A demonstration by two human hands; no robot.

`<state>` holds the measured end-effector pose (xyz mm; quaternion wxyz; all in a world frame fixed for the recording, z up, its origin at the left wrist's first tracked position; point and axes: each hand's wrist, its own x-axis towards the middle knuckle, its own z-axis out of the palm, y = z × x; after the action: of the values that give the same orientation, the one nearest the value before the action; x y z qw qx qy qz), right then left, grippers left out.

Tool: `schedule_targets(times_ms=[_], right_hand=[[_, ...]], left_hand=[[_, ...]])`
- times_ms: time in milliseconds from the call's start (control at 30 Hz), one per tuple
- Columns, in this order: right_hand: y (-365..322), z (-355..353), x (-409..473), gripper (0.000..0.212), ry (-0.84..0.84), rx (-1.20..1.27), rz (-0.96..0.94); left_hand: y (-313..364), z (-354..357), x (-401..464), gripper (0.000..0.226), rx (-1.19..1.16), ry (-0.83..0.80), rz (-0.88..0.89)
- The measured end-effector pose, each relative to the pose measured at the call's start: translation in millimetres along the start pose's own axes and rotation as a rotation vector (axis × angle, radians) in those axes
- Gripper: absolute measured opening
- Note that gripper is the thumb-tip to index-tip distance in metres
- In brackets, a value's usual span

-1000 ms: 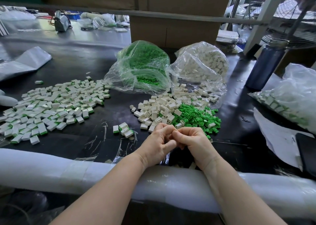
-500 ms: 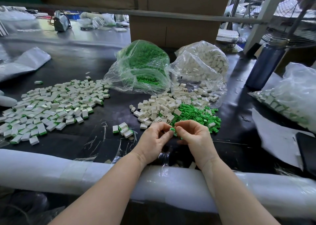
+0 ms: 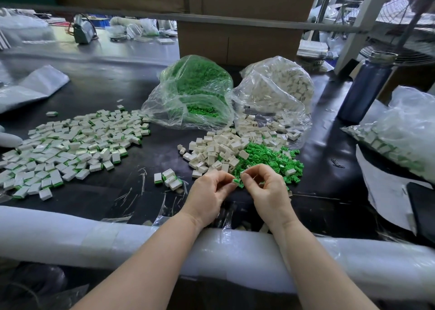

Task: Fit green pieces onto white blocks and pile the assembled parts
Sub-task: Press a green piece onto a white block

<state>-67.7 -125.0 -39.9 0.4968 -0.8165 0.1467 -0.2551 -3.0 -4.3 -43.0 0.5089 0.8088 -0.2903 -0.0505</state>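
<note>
My left hand [image 3: 213, 193] and my right hand [image 3: 266, 189] meet at the near edge of the loose piles, fingers curled. Between their fingertips sits a small green piece [image 3: 236, 181], with a sliver of white block against my right fingertips. Just beyond lie a heap of loose white blocks [image 3: 219, 149] and a heap of green pieces [image 3: 268, 156]. A small cluster of assembled parts [image 3: 169, 178] lies left of my left hand. A wide spread of assembled parts [image 3: 70, 145] covers the table's left side.
A clear bag of green pieces [image 3: 193, 90] and a clear bag of white blocks [image 3: 280, 86] stand behind the heaps. A blue bottle [image 3: 367, 86] and another filled bag [image 3: 400, 133] are at the right. A white foam roll [image 3: 94, 236] pads the near edge.
Both hands have moved forward from the table's near edge to the green heap. They were pressed together a second ago; now their fingertips have parted slightly around a green piece.
</note>
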Motion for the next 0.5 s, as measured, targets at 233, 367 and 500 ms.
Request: schedule_targets(times_ms=[233,367,500], right_hand=[[8.0,-4.4,3.6,0.010,0.154,-0.127,0.102],[8.2,-5.4,4.1,0.010,0.194,-0.212,0.136],[6.9,-6.5,3.1,0.011,0.190,-0.284,0.171]], left_hand=[[-4.5,-8.9,1.2,0.016,0.155,0.428,-0.076],[-7.5,-11.4,3.9,0.016,0.190,0.530,-0.182],[-12.3,-13.6,6.2,0.019,0.236,0.603,-0.275]])
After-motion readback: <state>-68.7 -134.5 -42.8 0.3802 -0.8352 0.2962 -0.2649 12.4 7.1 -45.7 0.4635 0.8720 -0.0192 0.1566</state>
